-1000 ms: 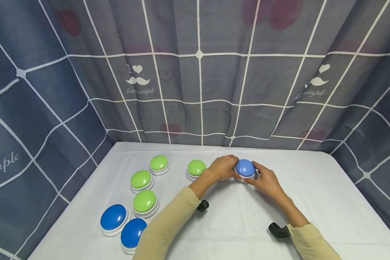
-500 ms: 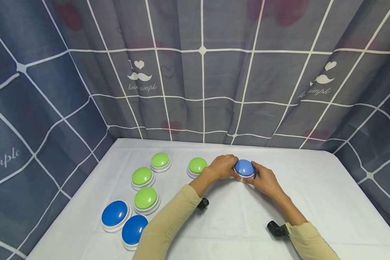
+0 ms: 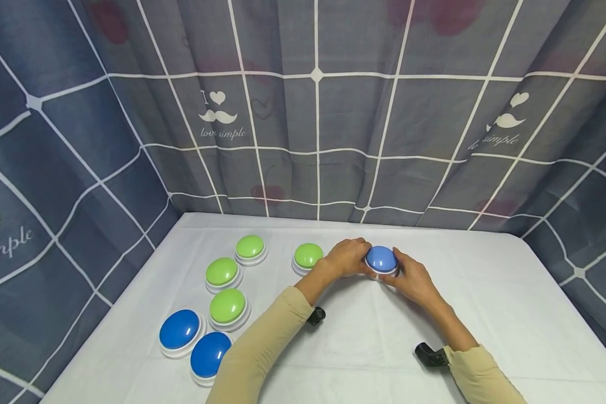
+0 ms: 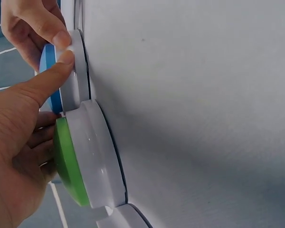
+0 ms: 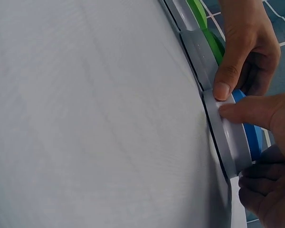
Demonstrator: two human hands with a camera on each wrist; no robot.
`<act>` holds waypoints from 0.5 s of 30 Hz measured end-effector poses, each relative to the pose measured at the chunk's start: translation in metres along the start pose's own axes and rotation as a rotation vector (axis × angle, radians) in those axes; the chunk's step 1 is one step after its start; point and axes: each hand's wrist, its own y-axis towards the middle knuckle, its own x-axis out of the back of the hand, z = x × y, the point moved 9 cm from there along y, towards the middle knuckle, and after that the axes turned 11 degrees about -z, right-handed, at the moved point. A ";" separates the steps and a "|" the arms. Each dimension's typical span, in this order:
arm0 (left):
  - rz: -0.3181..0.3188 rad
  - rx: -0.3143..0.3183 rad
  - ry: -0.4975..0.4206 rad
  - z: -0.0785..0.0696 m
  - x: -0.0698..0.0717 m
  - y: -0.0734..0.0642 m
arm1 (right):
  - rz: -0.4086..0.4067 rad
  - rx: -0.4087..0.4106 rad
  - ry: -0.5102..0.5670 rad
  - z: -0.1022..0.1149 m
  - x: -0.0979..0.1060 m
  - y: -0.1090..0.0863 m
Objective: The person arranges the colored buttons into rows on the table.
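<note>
A light-blue push button (image 3: 381,259) on a round white base sits toward the back of the table, right of centre. My left hand (image 3: 347,259) grips its left side, and my right hand (image 3: 413,280) grips its right side. In the left wrist view, both thumbs press the white base (image 4: 76,80) near each other, fingers reaching round behind. The right wrist view shows the same base (image 5: 225,135) standing on the tabletop between the two hands. Close to the left hand is a green push button (image 3: 308,256), its base seemingly against the blue one's in the left wrist view.
Further left stand more green buttons (image 3: 250,247) and two larger dark-blue buttons (image 3: 179,330), one partly behind the left sleeve (image 3: 267,342). A white cloth covers the table (image 3: 363,359). A grey checked curtain (image 3: 283,123) hangs behind it and at the sides.
The head view has tilted slightly downward, so the curtain pattern sits higher. Both hands keep their hold on the light-blue button, with no clear shift on the table.
</note>
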 end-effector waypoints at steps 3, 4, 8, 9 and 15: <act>-0.018 0.001 0.002 0.000 0.006 -0.003 | -0.017 0.035 0.011 0.004 0.001 0.001; -0.024 0.003 0.000 0.000 0.009 -0.005 | -0.021 0.041 0.014 0.005 0.001 0.001; -0.052 0.031 -0.010 0.007 0.026 -0.013 | -0.047 0.055 0.026 0.013 0.003 0.003; -0.061 0.036 -0.013 0.009 0.031 -0.016 | -0.054 0.053 0.032 0.016 0.004 0.003; -0.098 0.063 -0.008 0.026 0.068 -0.043 | -0.079 0.060 0.081 0.044 0.005 0.006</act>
